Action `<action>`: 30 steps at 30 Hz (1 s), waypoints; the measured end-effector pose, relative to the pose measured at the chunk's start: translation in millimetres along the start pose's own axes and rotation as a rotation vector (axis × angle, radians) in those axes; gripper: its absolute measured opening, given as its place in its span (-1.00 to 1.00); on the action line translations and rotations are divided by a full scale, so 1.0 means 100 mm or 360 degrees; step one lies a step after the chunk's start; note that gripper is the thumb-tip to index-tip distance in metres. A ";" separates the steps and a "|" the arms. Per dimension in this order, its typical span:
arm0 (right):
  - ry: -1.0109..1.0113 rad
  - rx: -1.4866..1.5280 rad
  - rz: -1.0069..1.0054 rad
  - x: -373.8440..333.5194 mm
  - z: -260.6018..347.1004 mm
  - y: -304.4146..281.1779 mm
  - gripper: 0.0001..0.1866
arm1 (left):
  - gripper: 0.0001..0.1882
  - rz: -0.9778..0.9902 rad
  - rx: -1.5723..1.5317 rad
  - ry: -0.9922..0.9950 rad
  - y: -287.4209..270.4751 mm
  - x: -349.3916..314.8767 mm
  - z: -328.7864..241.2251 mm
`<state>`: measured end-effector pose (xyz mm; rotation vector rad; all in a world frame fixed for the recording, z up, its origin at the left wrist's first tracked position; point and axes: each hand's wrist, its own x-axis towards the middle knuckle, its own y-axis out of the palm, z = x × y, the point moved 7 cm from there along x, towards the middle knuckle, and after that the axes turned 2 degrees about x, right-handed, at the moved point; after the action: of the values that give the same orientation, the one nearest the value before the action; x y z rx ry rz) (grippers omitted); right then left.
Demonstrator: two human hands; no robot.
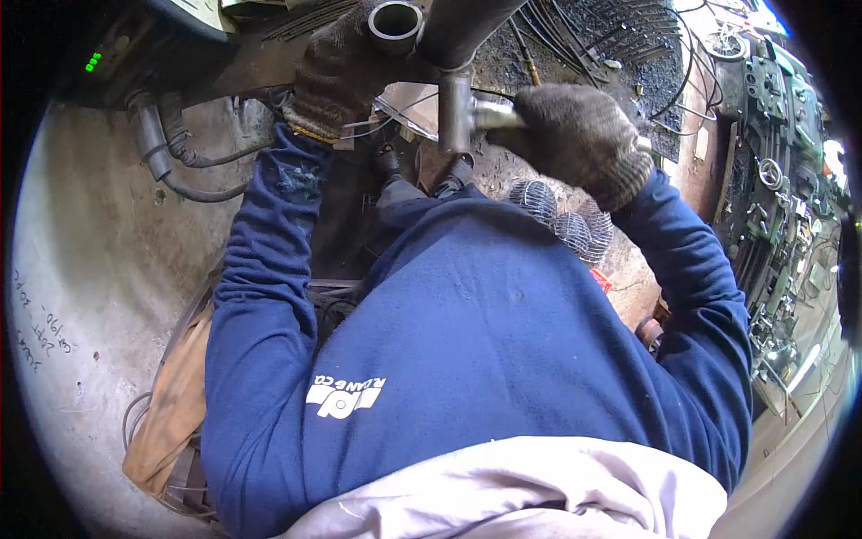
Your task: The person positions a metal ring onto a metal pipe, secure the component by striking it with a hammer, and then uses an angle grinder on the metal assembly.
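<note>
My left hand [337, 76], in a dark knitted work glove, is closed on a metal tube whose round open end [395, 20] faces up. Its fingertips are partly hidden behind the metal. Right beside it, a thicker dark metal pipe [462, 31] slants up to the right. My right hand [579, 135], gloved the same way, is wrapped round the handle of a hammer [455, 112]. The hammer's steel head appears just below the dark pipe's end; I cannot tell whether they touch.
A machine with a green lit display [93, 62] stands at the upper left, with thick cables [211, 190] below. Thin rods and wires [620, 36] lie on the dark bench at the top. Wire coils [570, 225] rest low by my right arm. Metal parts [777, 171] crowd the right.
</note>
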<state>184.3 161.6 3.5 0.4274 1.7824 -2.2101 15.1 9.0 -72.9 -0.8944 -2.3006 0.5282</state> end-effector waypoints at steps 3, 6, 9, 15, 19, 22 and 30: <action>-0.0224 -0.0112 -0.0050 -0.15 0.21 0.03 -0.53 | -0.40 0.0023 0.0329 -0.0021 -0.01 -0.01 0.07; 0.0012 -0.0073 -0.0107 -0.03 -0.03 0.05 -0.53 | -0.40 0.0047 0.0390 -0.0072 0.00 -0.01 0.11; 0.0013 -0.0052 0.0182 -0.09 0.07 0.07 -0.55 | -0.41 0.0003 0.0177 -0.0058 -0.03 0.02 -0.04; 0.0030 -0.0119 -0.0116 -0.10 -0.08 0.11 -0.54 | -0.42 0.0028 0.0134 -0.0068 -0.02 -0.02 0.00; 0.0039 0.0057 -0.0393 -0.29 -0.13 0.04 -0.54 | -0.42 -0.0040 0.0059 -0.0005 -0.06 -0.01 -0.12; 0.0396 0.0289 -0.0685 -0.42 -0.43 -0.06 -0.61 | -0.38 -0.0025 0.0058 -0.0108 -0.06 0.02 -0.13; 0.0588 0.0118 -0.0949 -0.02 -0.96 -0.32 -0.64 | -0.33 -0.0038 -0.0031 -0.0158 0.00 0.00 0.00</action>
<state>179.5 262.4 13.6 0.3717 2.2547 -2.7432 15.0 9.2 -72.8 -0.8669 -2.4065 0.5520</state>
